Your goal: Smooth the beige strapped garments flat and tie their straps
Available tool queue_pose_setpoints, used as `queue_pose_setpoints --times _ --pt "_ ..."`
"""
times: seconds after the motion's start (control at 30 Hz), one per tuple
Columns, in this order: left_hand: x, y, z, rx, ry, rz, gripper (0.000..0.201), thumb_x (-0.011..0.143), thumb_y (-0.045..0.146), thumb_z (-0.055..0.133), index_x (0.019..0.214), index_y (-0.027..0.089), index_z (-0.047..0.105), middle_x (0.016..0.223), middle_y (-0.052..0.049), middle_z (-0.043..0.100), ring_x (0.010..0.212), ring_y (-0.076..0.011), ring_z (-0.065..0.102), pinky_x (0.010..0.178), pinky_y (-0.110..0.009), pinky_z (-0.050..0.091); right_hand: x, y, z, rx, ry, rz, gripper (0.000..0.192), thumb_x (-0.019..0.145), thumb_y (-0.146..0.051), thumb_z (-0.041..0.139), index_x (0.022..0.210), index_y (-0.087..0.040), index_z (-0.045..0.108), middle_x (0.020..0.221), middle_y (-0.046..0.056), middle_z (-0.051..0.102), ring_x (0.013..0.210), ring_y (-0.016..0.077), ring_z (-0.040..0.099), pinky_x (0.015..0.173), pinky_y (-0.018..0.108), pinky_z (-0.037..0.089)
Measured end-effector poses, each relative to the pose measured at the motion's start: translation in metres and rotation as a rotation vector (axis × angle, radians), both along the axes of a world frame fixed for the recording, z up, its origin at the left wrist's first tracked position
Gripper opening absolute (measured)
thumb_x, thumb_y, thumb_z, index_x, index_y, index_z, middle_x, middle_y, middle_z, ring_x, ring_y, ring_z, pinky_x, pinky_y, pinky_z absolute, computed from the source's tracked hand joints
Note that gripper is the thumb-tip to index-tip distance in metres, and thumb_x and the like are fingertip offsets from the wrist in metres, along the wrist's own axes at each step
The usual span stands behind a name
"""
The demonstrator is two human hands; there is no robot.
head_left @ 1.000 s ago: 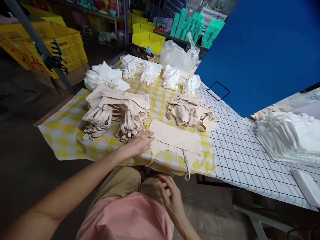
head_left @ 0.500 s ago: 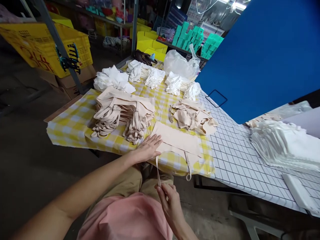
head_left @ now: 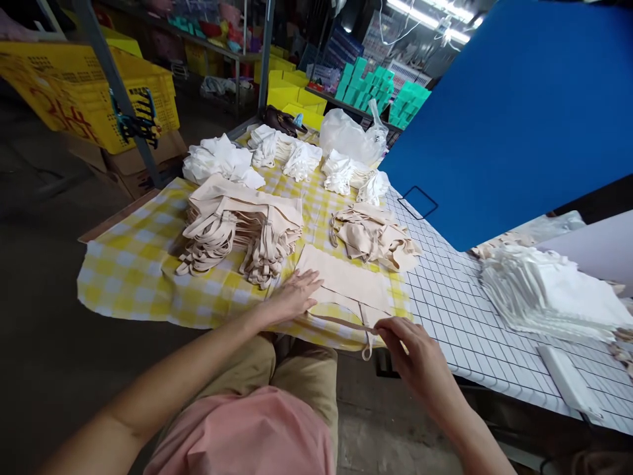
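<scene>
A beige strapped garment (head_left: pixel 346 280) lies flat at the front edge of the table, like a camisole with thin straps. My left hand (head_left: pixel 297 293) rests on its left end, fingers stretched out and palm down. One thin strap (head_left: pixel 341 322) runs taut from beside that hand to my right hand (head_left: pixel 408 340), which pinches its far end. The other strap hangs in a small loop over the table edge. To the left, a neat stack of beige strapped garments (head_left: pixel 247 211) has its straps bunched toward me. A crumpled pile of beige garments (head_left: pixel 373 234) lies just behind the flat one.
White garment bundles (head_left: pixel 301 158) and a clear plastic bag (head_left: pixel 346 135) sit at the back of the yellow checked cloth (head_left: pixel 128 264). On the right are a folded white stack (head_left: pixel 544 290) and a large blue board (head_left: pixel 509 119). A yellow crate (head_left: pixel 99 99) stands left.
My right hand has swung up and to the right with the strap, which now stretches sideways over the garment's lower edge. The left hand stays on the fabric; the view has shifted slightly.
</scene>
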State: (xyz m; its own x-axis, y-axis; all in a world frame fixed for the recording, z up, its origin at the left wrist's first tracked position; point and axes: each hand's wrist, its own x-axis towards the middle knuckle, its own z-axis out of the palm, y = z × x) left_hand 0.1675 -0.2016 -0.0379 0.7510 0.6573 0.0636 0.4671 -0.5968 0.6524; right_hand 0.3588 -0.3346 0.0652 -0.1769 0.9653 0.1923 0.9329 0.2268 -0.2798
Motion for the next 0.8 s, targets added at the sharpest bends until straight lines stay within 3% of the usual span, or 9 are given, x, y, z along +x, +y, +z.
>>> queue_pose_setpoints --times 0.07,0.13,0.23,0.37,0.5,0.57,0.67,0.73,0.8 --pt "0.007 -0.006 0.021 -0.217 -0.212 -0.034 0.040 0.086 0.022 0.048 0.125 0.015 0.050 0.136 -0.011 0.046 0.127 -0.0185 0.039 0.108 -0.035 0.025 -0.001 0.013 0.006 -0.052 0.023 0.015 0.022 0.092 -0.030 0.036 0.081 -0.021 0.053 0.074 0.003 0.063 0.065 0.0165 0.056 0.058 0.027 0.039" --pt "0.015 -0.014 0.040 -0.471 -0.423 -0.149 0.035 0.087 0.031 0.047 0.118 0.016 0.056 0.123 -0.008 0.058 0.114 -0.0169 0.052 0.097 -0.029 0.038 -0.003 0.024 0.011 -0.117 0.049 0.021 0.020 0.092 -0.029 0.035 0.083 -0.021 0.051 0.073 0.002 0.061 0.062 0.0160 0.054 0.055 0.026 0.038" --pt "0.025 -0.024 0.055 -0.706 -0.561 -0.222 0.035 0.083 0.043 0.051 0.094 0.013 0.065 0.086 -0.006 0.069 0.084 -0.0157 0.062 0.076 -0.024 0.045 -0.004 0.035 0.016 -0.240 0.097 0.070 0.013 0.091 -0.028 0.035 0.090 -0.021 0.046 0.073 0.002 0.058 0.060 0.0149 0.051 0.054 0.025 0.038" --pt "0.029 -0.032 0.049 -0.857 -0.601 -0.100 0.040 0.076 0.051 0.056 0.070 0.012 0.061 0.052 0.001 0.056 0.055 -0.0102 0.052 0.057 -0.021 0.039 -0.001 0.040 0.007 -0.283 0.069 0.207 0.012 0.091 -0.020 0.033 0.095 -0.021 0.044 0.084 0.005 0.056 0.069 0.0153 0.051 0.060 0.026 0.041" --pt "0.024 -0.036 0.035 -0.954 -0.577 -0.019 0.043 0.073 0.051 0.055 0.051 0.013 0.051 0.042 0.003 0.048 0.042 -0.0060 0.036 0.048 -0.020 0.030 -0.001 0.047 -0.019 -0.132 -0.111 0.294 0.019 0.092 -0.017 0.033 0.084 -0.020 0.050 0.080 0.006 0.053 0.073 0.0179 0.047 0.062 0.028 0.041" --pt "0.021 -0.037 0.030 -0.962 -0.537 0.017 0.045 0.074 0.049 0.054 0.047 0.014 0.048 0.040 0.004 0.045 0.040 -0.0056 0.032 0.046 -0.021 0.029 -0.001 0.050 -0.034 -0.021 -0.227 0.293 0.021 0.091 -0.017 0.036 0.079 -0.019 0.054 0.083 0.008 0.052 0.074 0.0197 0.046 0.061 0.029 0.040" --pt "0.016 -0.030 0.025 -0.867 -0.436 -0.011 0.043 0.079 0.045 0.049 0.049 0.015 0.049 0.042 0.003 0.046 0.042 -0.0076 0.040 0.048 -0.021 0.033 -0.001 0.054 -0.050 0.083 -0.311 0.232 0.024 0.090 -0.016 0.038 0.078 -0.019 0.058 0.078 0.008 0.051 0.071 0.0205 0.044 0.059 0.030 0.037" --pt "0.015 -0.019 0.023 -0.649 -0.332 -0.001 0.034 0.081 0.036 0.049 0.057 0.014 0.056 0.053 0.001 0.054 0.052 -0.0102 0.050 0.056 -0.021 0.039 -0.001 0.056 -0.058 0.100 -0.243 0.191 0.025 0.090 -0.015 0.036 0.082 -0.019 0.059 0.073 0.007 0.052 0.069 0.0203 0.044 0.058 0.030 0.036" --pt "0.017 -0.003 0.019 -0.305 -0.214 0.056 0.018 0.080 0.024 0.051 0.073 0.014 0.063 0.074 -0.002 0.062 0.070 -0.0137 0.056 0.068 -0.024 0.043 -0.001 0.058 -0.063 0.094 -0.090 0.160 0.026 0.089 -0.013 0.035 0.087 -0.019 0.059 0.072 0.006 0.054 0.069 0.0198 0.046 0.060 0.029 0.038"
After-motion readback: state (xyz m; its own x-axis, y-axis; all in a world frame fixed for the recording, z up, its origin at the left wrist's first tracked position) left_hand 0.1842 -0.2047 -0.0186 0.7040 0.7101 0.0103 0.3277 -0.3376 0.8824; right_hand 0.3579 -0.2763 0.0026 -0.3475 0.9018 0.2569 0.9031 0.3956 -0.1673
